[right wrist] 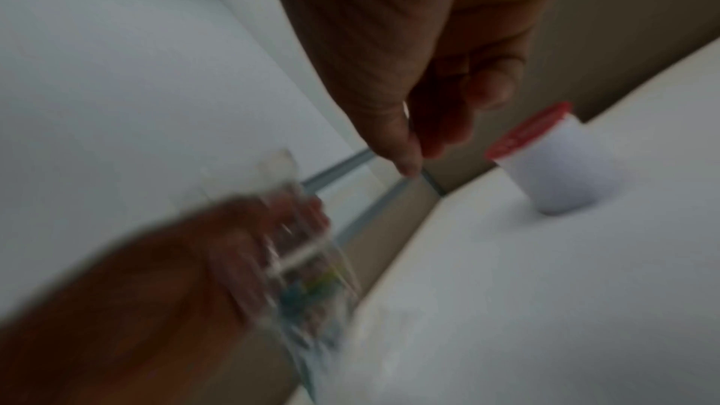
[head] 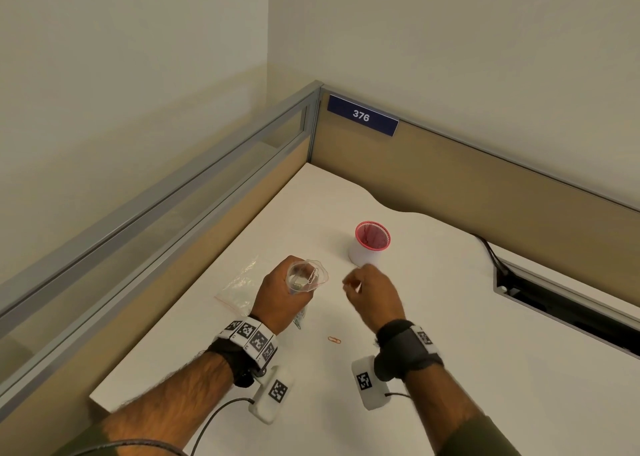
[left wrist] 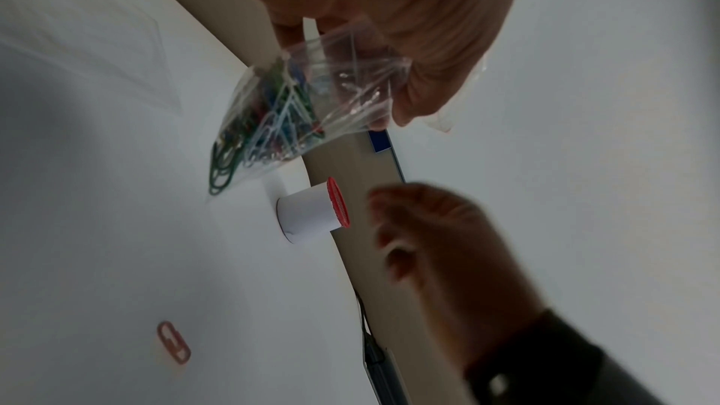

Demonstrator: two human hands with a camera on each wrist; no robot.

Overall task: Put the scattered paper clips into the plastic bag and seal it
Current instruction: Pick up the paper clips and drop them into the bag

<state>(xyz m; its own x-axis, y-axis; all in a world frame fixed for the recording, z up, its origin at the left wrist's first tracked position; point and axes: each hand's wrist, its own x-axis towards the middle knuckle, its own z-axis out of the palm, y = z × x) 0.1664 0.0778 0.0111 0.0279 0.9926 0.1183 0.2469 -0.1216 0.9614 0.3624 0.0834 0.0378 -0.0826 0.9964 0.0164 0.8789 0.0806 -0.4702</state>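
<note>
Hands [head: 372, 294] raised beside held bag [head: 306, 275]

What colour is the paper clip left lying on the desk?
Orange-red; the lone paper clip shows best in the left wrist view.

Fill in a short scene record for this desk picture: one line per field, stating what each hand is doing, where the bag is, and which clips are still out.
left hand: grips the plastic bag, mouth held open
bag contents: coloured paper clips
right hand: raised beside the bag's mouth, fingertips together; anything pinched cannot be told
loose on desk: one red paper clip
also present: red-rimmed cup; second clear bag lying flat
seal: not yet closed
</note>
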